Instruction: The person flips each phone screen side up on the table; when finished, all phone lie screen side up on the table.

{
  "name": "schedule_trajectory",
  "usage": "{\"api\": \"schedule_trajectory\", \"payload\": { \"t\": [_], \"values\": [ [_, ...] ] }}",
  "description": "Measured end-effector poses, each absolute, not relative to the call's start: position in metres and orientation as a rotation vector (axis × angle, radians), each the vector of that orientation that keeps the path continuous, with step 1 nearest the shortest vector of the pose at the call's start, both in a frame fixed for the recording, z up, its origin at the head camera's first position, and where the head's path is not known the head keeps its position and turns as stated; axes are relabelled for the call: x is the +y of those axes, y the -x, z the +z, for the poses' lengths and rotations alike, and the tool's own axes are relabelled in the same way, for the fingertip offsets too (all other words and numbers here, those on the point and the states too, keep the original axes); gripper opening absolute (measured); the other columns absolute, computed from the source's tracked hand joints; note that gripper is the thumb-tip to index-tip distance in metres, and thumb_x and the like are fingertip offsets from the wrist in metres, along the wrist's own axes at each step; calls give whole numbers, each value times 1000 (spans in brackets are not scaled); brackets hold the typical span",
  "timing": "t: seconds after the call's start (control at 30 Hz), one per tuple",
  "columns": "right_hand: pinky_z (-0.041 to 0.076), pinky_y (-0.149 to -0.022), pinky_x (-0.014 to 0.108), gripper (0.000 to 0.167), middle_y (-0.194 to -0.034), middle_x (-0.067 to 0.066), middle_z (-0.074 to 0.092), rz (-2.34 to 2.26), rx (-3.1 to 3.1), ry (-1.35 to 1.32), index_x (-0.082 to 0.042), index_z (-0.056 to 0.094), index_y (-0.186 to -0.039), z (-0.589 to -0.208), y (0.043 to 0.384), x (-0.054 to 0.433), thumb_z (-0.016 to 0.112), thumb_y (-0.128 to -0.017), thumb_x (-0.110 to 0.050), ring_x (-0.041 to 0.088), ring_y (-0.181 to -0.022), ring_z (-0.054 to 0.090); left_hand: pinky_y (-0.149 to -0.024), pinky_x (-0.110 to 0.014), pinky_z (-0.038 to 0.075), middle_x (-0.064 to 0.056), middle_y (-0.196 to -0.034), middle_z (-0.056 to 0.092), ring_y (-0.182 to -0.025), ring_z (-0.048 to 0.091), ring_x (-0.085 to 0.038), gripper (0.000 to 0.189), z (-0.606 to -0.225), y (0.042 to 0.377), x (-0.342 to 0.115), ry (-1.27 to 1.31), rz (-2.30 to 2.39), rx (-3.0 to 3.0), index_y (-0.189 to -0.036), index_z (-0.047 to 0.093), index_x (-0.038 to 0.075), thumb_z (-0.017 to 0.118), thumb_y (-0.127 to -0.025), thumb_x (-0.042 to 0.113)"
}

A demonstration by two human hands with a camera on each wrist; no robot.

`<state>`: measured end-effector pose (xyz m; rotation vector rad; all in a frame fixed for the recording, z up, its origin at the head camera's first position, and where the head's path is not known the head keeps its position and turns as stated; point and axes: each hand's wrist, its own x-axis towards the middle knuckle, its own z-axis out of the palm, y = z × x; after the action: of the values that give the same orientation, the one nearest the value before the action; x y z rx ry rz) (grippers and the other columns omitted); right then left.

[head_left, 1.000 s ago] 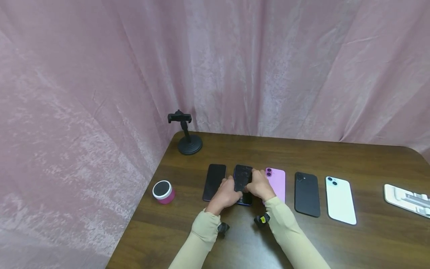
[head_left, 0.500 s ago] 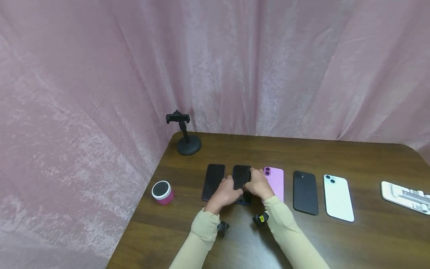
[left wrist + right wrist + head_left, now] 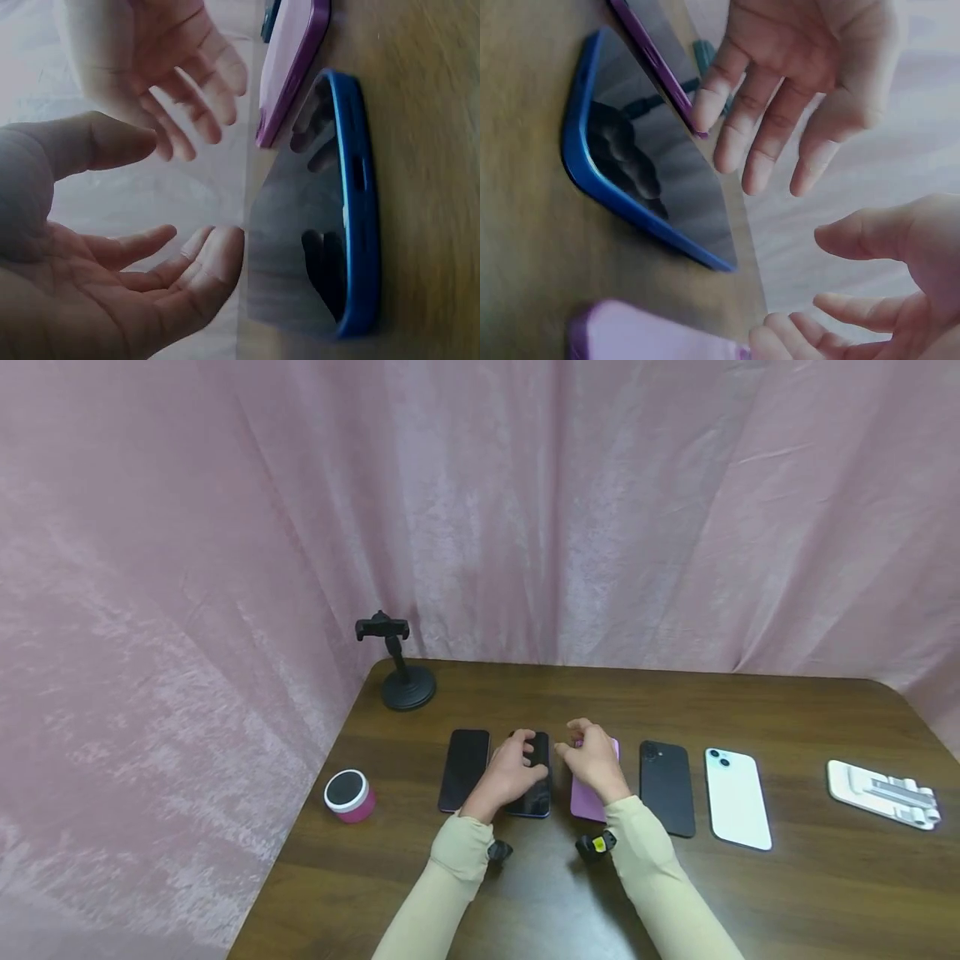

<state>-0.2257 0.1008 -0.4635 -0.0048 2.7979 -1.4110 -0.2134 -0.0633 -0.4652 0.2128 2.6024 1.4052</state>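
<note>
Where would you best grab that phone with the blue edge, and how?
The blue-edged phone is probably best gripped by its two long edges, coming from above: it lies flat, screen up, with table showing along both long sides.

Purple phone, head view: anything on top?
The right grip overlaps the purple phone; whether it touches, I can't tell. Most of the lower end and a strip at upper right show. The part behind the grip and the underside are covered.
</note>
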Motion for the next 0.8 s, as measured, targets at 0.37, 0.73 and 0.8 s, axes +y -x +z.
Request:
{"api": "schedule_trajectory", "payload": {
  "t": [0.37,0.73,0.8],
  "values": [
    [44,-98,56,49,-127,32,60,-1388,2830,-46,10,54,-134,-460,231,130,68,-92,-11,46,-120,56,-86,-38,53,-20,-130,58,-112,60,-33,78,-466,216,-39,-367,1322,2546,-146,44,-1,82,-79,1],
    [38,-106,58,58,-142,34,48,-1242,2792,-3,13,45,-141,-470,236,151,66,-93,-12,50,-131,44,-100,-39,45,-19,-138,51,-124,50,-31,91,-468,211,-17,-541,999,2647,-148,43,2,90,-71,7],
    [39,-103,59,58,-139,35,50,-1199,2792,18,13,45,-140,-473,237,154,66,-93,-14,51,-128,47,-98,-40,47,-19,-138,48,-122,48,-32,92,-470,209,-12,-527,943,2638,-149,42,4,90,-70,8]
  ]
}}
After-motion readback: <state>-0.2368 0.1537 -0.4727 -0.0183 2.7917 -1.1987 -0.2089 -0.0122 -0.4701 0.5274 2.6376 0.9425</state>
